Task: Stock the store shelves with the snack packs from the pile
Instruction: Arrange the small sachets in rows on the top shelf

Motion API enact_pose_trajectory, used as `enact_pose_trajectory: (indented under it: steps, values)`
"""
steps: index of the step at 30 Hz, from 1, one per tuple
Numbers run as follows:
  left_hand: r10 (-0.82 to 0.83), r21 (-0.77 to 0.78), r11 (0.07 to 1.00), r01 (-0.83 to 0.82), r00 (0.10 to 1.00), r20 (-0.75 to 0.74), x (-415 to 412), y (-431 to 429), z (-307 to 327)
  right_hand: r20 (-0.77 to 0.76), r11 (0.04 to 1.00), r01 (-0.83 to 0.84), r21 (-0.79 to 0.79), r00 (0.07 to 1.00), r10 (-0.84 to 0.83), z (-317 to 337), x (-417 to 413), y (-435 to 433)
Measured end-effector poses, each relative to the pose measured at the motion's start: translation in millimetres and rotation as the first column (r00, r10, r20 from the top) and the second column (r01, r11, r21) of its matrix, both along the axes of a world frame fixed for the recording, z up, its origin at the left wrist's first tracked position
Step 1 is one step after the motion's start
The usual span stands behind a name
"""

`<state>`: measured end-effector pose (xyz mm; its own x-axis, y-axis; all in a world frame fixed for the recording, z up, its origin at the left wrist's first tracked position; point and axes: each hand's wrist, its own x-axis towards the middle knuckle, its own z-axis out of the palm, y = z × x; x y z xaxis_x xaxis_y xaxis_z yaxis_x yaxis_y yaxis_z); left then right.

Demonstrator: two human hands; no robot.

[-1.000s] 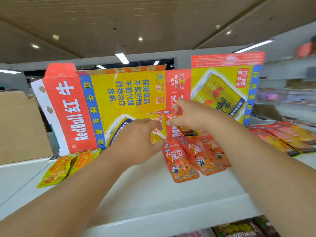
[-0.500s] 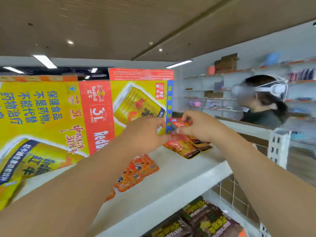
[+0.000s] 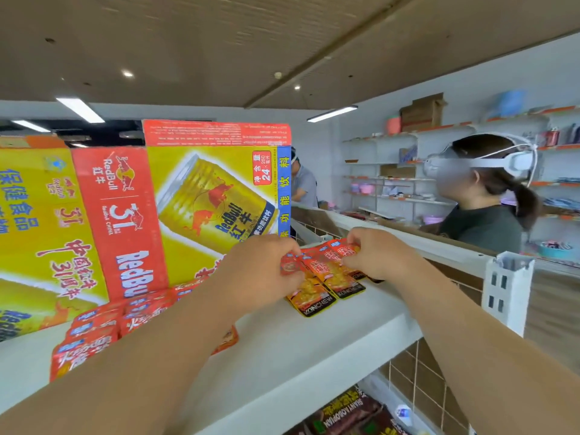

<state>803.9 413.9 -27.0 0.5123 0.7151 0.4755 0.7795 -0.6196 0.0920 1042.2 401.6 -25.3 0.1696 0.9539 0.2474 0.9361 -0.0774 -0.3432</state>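
Red snack packs [image 3: 94, 334] lie in rows on the white shelf [image 3: 298, 350], below the flattened Red Bull carton [image 3: 125, 215]. The left hand [image 3: 263, 268] and right hand [image 3: 373, 255] each pinch the top edge of the orange packs [image 3: 326, 274], whose lower ends apparently rest on the shelf. The pile is not in view, so remaining stock cannot be judged. Bare shelf lies in front, bounded by the lip and the perforated upright [image 3: 507, 296].

Bright, even light from ceiling lamps [image 3: 82, 110]; wide-angle bending at edges, soft blur on distant shelves [image 3: 392, 196].
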Motion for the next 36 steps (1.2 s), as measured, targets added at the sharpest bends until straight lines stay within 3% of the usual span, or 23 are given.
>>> enact_pose_trajectory:
  steps: [10, 23, 36]
  values:
    - [-0.019, -0.056, 0.998, 0.017, 1.0, -0.022, 4, -7, -6, 0.004, 1.0, -0.015, -0.021, 1.0, 0.015, -10, 9, 22]
    - [-0.089, -0.084, 0.994, 0.073, 0.976, -0.2, 5, -2, -18, 0.092, 0.998, -0.062, -0.001, 0.994, 0.062, -11, 8, 18]
    - [-0.124, -0.105, 0.989, 0.106, 0.974, -0.191, 3, 1, -19, 0.113, 0.997, -0.055, 0.058, 0.992, 0.048, -13, 7, 21]
